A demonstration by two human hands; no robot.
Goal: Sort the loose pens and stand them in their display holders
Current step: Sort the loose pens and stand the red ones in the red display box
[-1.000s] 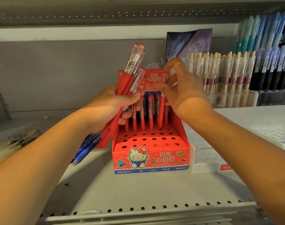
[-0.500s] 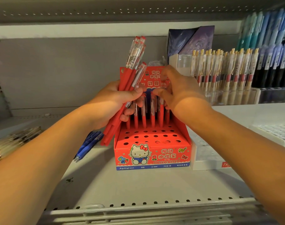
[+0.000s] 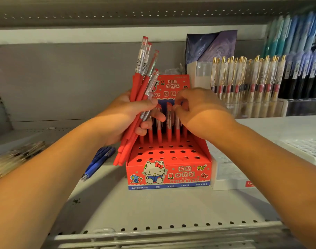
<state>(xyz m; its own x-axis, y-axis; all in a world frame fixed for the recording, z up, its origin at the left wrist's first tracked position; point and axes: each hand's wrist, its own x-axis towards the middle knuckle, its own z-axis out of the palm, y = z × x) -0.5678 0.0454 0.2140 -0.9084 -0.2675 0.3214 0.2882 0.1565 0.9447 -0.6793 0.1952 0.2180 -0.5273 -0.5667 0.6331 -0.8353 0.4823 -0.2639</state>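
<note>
Head view: a person fills a red display holder (image 3: 169, 169) on a shelf (image 3: 153, 209).
The left hand (image 3: 128, 114) grips a tilted bundle of red pens (image 3: 141, 83) at the holder's left edge. The right hand (image 3: 198, 112), fingers curled, pinches the top of one of the back-row pens (image 3: 169, 130) standing in the holder. Blue pens (image 3: 98, 160) lie to the left.
</note>
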